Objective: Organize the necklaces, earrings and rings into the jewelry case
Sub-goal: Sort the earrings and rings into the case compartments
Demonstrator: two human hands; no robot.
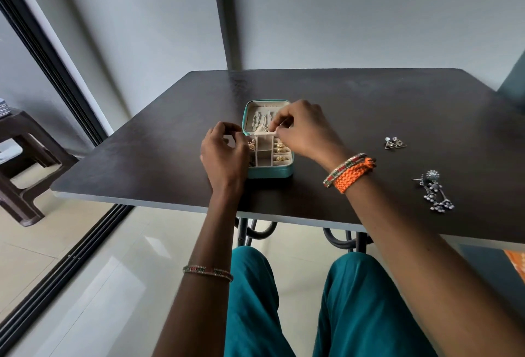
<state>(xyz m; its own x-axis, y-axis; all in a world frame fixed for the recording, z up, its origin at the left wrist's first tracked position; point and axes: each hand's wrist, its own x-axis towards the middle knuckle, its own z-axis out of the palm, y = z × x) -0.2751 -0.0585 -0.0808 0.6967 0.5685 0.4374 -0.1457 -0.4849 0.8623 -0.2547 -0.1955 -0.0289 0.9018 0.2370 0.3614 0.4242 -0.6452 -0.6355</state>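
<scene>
**Both hands at the open jewelry case**

A teal jewelry case (270,170) lies open near the middle of the dark table (369,106), its lid laid back toward 12 o'clock. The cream lid lining carries silver chain necklaces (260,123) hanging in loops. The lower tray is split into small compartments; gold rings (281,152) sit in the slotted rows on its 3 o'clock side, and a gold piece (251,145) shows in a compartment at the 9 o'clock side, partly hidden.

The right hand (304,129) reaches in from 4 o'clock, fingers curled, thumb and forefinger pinched together at the seam between lid and tray; what they pinch is too small to tell. An orange woven band (353,176) and a beaded bangle (341,169) circle that wrist.

The left hand (224,152) hovers at the case's 9 o'clock edge, fingers loosely curled, covering the tray's corner; whether it holds anything cannot be told.

Well apart from the case, toward 3 o'clock, lie two triangular stud earrings (395,143). Toward 4 o'clock from the case, near the table's front edge, lie silver dangling earrings (436,191) in a loose heap.

A brown stool (25,157) stands on the floor at 9 o'clock.
</scene>
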